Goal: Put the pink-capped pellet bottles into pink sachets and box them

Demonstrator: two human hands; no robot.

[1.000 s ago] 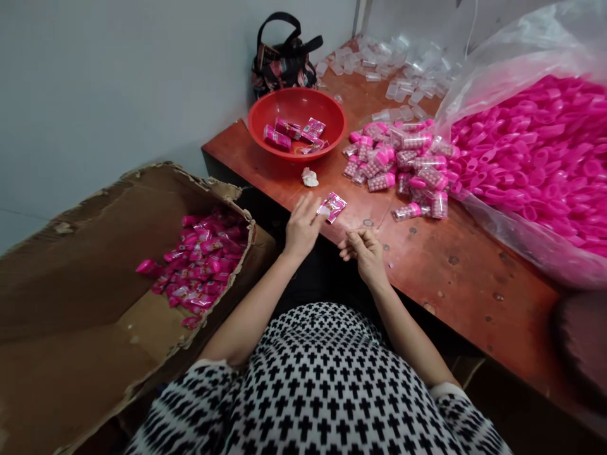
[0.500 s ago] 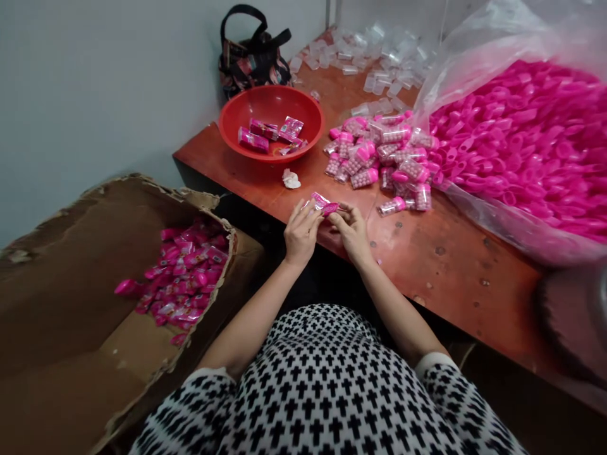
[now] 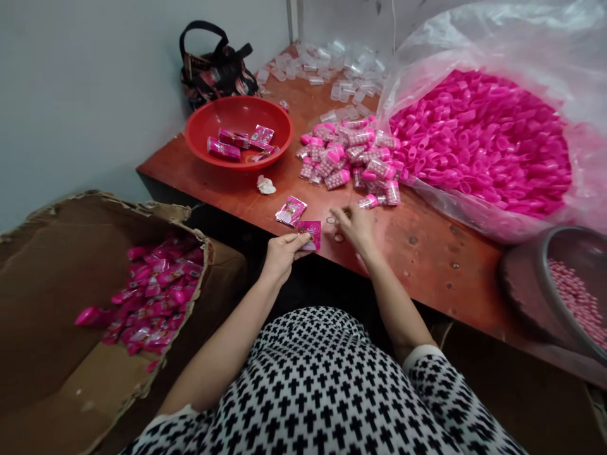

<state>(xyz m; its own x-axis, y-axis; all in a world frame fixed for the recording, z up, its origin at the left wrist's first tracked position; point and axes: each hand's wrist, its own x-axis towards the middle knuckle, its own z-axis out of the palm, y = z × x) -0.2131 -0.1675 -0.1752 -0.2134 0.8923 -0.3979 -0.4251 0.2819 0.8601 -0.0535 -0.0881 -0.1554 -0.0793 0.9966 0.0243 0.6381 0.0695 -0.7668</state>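
- My left hand [image 3: 283, 253] hangs just off the near edge of the desk [image 3: 427, 253], thumb and fingertips pinched shut on a pink sachet [image 3: 309, 234] that I hold flat and facing up.
- My right hand [image 3: 355, 226] rests over the desk just right of that sachet. Its fingers are loosely bent and spread, and I see nothing in them.
- A second sachet [image 3: 291, 210] lies on the desk just beyond my left hand, apart from the one I hold.
- The red bowl [image 3: 199, 126] sits at the far left of the desk and holds a few pink packets [image 3: 234, 140] lying loose on its bottom.
- A crumpled white scrap [image 3: 265, 185] lies on the desk just near of the bowl.
- A heap of filled vials [image 3: 346, 161] with pink caps lies mid-desk, right of the bowl and just beyond my right hand.
- Empty clear vials [image 3: 332, 69] are scattered at the far edge, near the wall.
- A big clear plastic bag [image 3: 521, 50] takes up the right side of the desk, open at the top and full of pink caps [image 3: 478, 139]. Its near edge touches the vial heap.
- A dark basin [image 3: 540, 265] stands at the near right with small pale pink beads [image 3: 578, 300] in it. Part of it is cut off by the edge of the view.
- A torn cardboard box [image 3: 47, 265] stands open on the left, below the desk, with a pile of pink packs [image 3: 152, 291] in its far right corner.
- A dark handbag [image 3: 213, 63] stands behind the bowl against the wall.
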